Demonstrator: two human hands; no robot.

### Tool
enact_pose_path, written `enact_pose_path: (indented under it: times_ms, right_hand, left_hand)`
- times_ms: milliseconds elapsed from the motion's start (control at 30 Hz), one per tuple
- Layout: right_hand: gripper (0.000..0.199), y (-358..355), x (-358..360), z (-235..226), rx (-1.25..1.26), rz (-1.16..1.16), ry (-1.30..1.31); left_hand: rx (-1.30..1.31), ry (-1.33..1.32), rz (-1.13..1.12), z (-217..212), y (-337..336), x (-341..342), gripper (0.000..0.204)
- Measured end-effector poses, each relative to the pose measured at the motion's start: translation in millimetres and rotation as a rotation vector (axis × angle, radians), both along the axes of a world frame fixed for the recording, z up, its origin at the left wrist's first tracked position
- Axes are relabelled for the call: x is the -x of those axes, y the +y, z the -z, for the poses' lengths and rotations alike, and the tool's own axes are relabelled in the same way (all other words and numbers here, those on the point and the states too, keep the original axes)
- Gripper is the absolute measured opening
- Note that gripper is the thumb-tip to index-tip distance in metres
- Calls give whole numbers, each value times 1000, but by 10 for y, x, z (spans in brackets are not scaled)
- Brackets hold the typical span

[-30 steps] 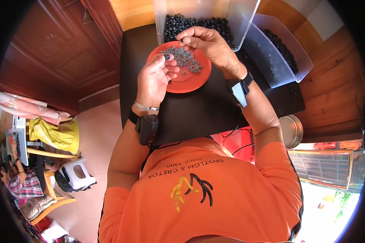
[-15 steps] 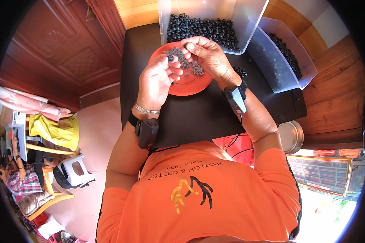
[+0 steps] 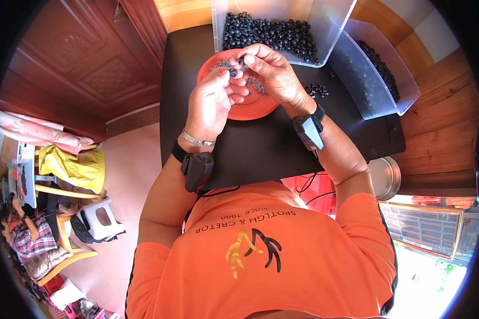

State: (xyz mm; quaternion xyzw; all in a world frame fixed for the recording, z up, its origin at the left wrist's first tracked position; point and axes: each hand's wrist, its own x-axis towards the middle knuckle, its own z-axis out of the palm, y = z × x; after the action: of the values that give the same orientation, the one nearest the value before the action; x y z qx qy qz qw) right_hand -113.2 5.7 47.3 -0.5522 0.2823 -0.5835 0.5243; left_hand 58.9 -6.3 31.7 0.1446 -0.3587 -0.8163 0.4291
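Observation:
My left hand (image 3: 210,103) is closed in a pinch around a small round black part (image 3: 232,73) with a hole in its face. My right hand (image 3: 277,77) meets it from the right, thumb and forefinger pinching a small dark piece (image 3: 241,61) whose kind I cannot make out. Both hands are over an orange-red plate (image 3: 253,112). On the plate lie many tiny grey pieces (image 3: 256,85), partly hidden by my fingers. Just right of my right wrist, a small cluster of black parts (image 3: 317,90) lies on the dark table (image 3: 250,151).
At the back stands a clear plastic bin (image 3: 330,26) with a heap of round black parts (image 3: 271,34). A second translucent bin (image 3: 356,80), holding similar small black parts, stands at the right. A round metal tin (image 3: 384,178) is beside the table. Another person (image 3: 34,231) sits far left.
My hands have drawn closer together over the plate, bringing the black part in my left hand near the piece in my right. The whole view has shifted slightly.

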Motion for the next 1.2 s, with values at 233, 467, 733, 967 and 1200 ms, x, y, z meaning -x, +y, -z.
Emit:
enact_pose_path:
  times_ms: [233, 467, 733, 967, 1200]
  right_hand:
    - [20, 52, -85, -28, 3, -58, 22]
    - [22, 73, -91, -73, 29, -76, 22]
    - [21, 79, -18, -97, 8, -96, 63]
    - [24, 74, 67, -107, -16, -229, 106]
    - [25, 37, 89, -81, 60, -213, 170]
  left_hand:
    - [2, 9, -8, -10, 7, -6, 21]
    - [0, 22, 20, -11, 19, -2, 21]
    - [40, 41, 77, -39, 70, 28, 23]
    - [53, 46, 128, -17, 54, 31, 24]
    - [33, 71, 147, 0, 48, 29, 24]
